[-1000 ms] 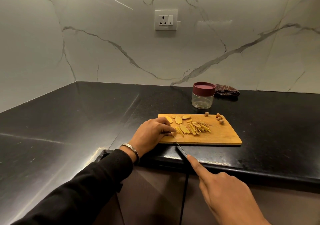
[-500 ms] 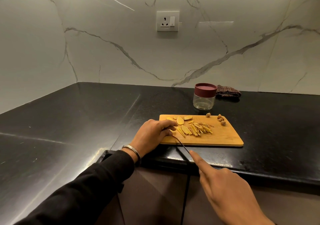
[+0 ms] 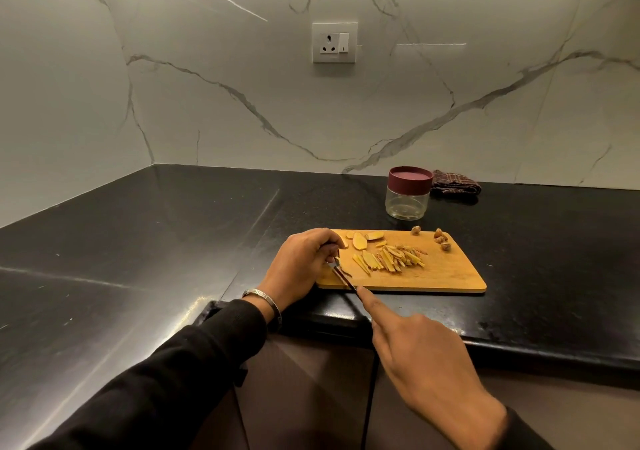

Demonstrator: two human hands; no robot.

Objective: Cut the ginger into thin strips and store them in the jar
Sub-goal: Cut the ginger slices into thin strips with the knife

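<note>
While strips point(image 3: 391, 261) are piling on the board point(image 3: 446, 276), slices point(image 3: 360, 241) are waiting; left hand point(image 3: 301, 264) is pinning ginger, right hand point(image 3: 415, 352) is gripping the knife point(image 3: 341, 276); jar point(image 3: 408, 193) is sitting lidded, unfilled.

No legible text, brand, number or label found: the wall socket plate point(image 3: 335, 43) at upper centre of the frame carries only unlettered pin holes and a switch, and the maroon jar lid point(image 3: 410, 177) at centre right shows a plain, unmarked top.
</note>
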